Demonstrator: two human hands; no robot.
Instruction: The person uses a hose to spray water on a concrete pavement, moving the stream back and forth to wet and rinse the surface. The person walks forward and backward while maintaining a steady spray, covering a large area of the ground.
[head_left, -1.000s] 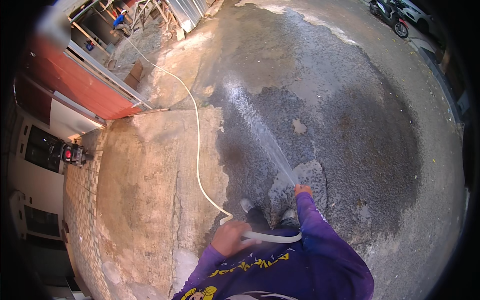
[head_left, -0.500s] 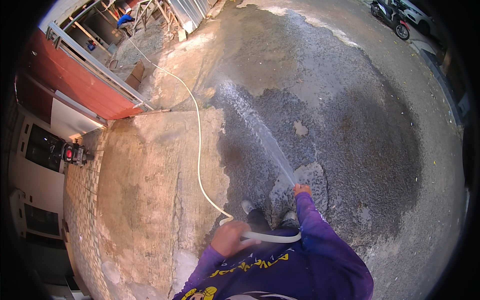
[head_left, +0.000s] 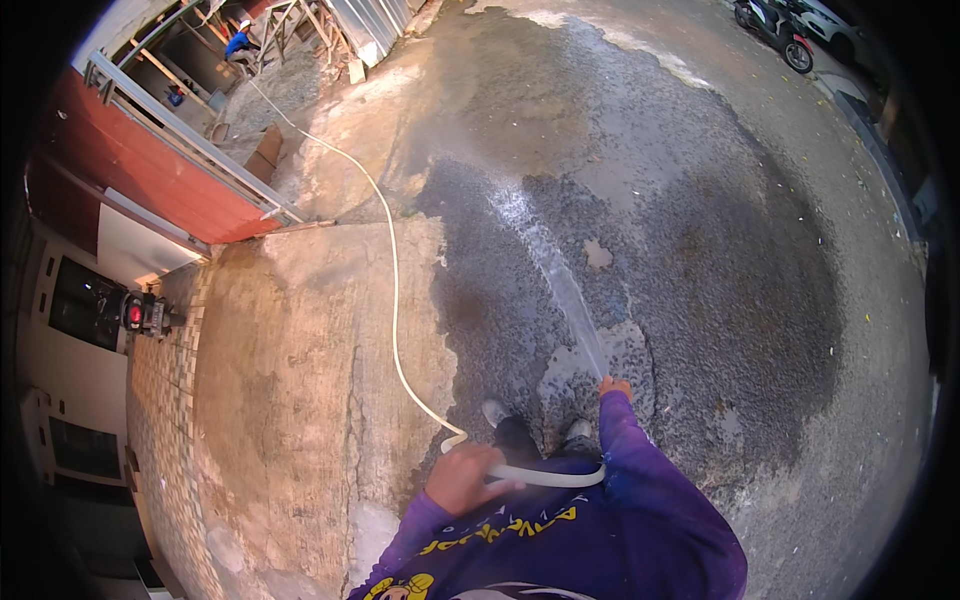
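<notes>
Pale hose [head_left: 396,300] held in two hands. The left hand [head_left: 465,478], lower centre of the frame, is closed around the hose, which trails to the upper left. The right hand [head_left: 616,387], right of centre, grips its end, hidden by the fingers; a water jet [head_left: 565,290] runs toward upper centre over wet asphalt [head_left: 730,290].

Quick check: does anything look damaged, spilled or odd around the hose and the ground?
The pale hose bends sharply just beyond the left hand, possibly a kink, though water sprays from the right hand. The concrete slab has a long crack and a ragged edge, which looks like damage. The wet asphalt fits the spraying.
</notes>
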